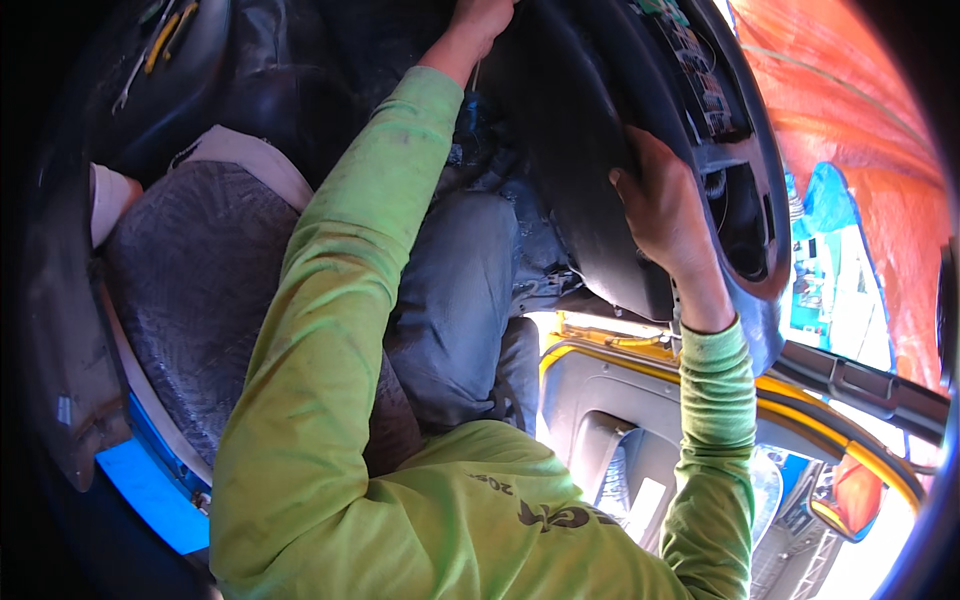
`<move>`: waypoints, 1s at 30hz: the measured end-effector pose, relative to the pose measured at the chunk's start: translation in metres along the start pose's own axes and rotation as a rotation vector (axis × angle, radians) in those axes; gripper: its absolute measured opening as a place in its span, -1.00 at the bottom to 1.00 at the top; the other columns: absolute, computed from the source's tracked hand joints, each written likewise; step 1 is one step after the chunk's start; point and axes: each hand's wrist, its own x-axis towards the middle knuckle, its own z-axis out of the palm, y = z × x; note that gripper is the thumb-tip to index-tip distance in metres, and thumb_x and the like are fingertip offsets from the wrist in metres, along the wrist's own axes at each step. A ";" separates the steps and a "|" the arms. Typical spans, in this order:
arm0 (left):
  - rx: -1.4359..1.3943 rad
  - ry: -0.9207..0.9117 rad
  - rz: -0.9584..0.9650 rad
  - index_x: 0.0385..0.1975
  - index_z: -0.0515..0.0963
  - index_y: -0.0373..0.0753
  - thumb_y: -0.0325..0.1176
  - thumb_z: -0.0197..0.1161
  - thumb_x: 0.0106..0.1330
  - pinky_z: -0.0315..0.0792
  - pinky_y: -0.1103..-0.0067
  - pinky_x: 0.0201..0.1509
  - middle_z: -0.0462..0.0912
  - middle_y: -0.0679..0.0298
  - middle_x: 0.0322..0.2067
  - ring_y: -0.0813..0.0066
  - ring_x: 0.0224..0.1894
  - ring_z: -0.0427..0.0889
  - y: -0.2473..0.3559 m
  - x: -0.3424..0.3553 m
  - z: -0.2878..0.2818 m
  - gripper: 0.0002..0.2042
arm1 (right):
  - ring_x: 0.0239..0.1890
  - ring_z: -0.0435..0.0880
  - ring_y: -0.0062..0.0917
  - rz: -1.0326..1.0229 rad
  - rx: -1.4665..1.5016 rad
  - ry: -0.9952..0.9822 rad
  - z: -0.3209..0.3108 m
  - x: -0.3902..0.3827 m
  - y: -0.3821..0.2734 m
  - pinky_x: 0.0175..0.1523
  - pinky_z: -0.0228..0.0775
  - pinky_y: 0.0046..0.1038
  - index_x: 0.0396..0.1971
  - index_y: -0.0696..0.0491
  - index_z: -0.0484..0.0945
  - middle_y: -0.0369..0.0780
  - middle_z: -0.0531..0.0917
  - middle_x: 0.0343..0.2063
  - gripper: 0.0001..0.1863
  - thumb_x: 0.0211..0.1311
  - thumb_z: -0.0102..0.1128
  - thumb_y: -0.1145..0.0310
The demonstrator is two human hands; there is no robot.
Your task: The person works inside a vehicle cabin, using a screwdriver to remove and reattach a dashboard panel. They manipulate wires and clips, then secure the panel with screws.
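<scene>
A black curved dashboard (570, 120) stretches from the top middle down to the right of my legs. My right hand (665, 205) grips its edge, with the thumb lying on the smooth face and the fingertips partly hidden. My left hand (485, 20) reaches far forward to the upper edge of the view, near the dashboard's left side. Its fingers are mostly hidden, so what it touches does not show. An open section of the dashboard with exposed electronics (690, 50) lies beyond my right hand.
A grey patterned seat (200, 290) stands to my left. A wrench (125, 95) and yellow-handled pliers (163, 42) lie at the upper left. At the lower right is an open door (650, 395) in a yellow frame. Orange sheeting (830, 80) hangs outside.
</scene>
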 end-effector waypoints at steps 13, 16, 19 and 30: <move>-0.176 0.065 0.052 0.14 0.69 -0.21 -0.30 0.32 0.42 0.33 0.36 0.50 0.32 -0.07 0.43 0.01 0.44 0.41 -0.016 -0.002 -0.004 -0.67 | -0.02 0.64 0.18 0.077 -0.117 0.011 0.025 0.000 -0.021 0.07 0.53 -0.02 0.29 0.30 0.39 0.18 0.58 -0.03 -0.37 0.18 0.29 0.57; -0.168 0.089 0.053 0.16 0.68 -0.21 -0.32 0.30 0.44 0.36 0.38 0.46 0.32 -0.03 0.44 0.06 0.42 0.44 -0.011 0.001 -0.010 -0.67 | -0.03 0.65 0.15 0.054 -0.166 0.007 0.022 0.005 -0.023 0.05 0.54 -0.04 0.29 0.30 0.38 0.16 0.57 -0.04 -0.33 0.13 0.32 0.58; -0.146 0.085 0.119 0.17 0.67 -0.22 -0.34 0.29 0.44 0.38 0.39 0.44 0.32 0.00 0.44 0.08 0.41 0.45 -0.007 0.005 -0.015 -0.66 | -0.05 0.65 0.13 0.026 -0.166 -0.006 0.011 0.011 -0.025 0.04 0.55 -0.07 0.29 0.30 0.39 0.14 0.57 -0.05 -0.32 0.11 0.34 0.59; 0.045 -0.067 0.144 0.33 0.56 -0.20 -0.43 0.23 0.45 0.30 0.42 0.50 0.26 0.00 0.51 0.10 0.49 0.35 0.030 0.028 -0.030 -0.56 | -0.17 0.69 -0.11 -0.181 -0.194 0.030 -0.037 0.040 -0.007 -0.11 0.57 -0.18 0.17 0.35 0.47 -0.01 0.59 -0.24 -0.40 0.08 0.35 0.49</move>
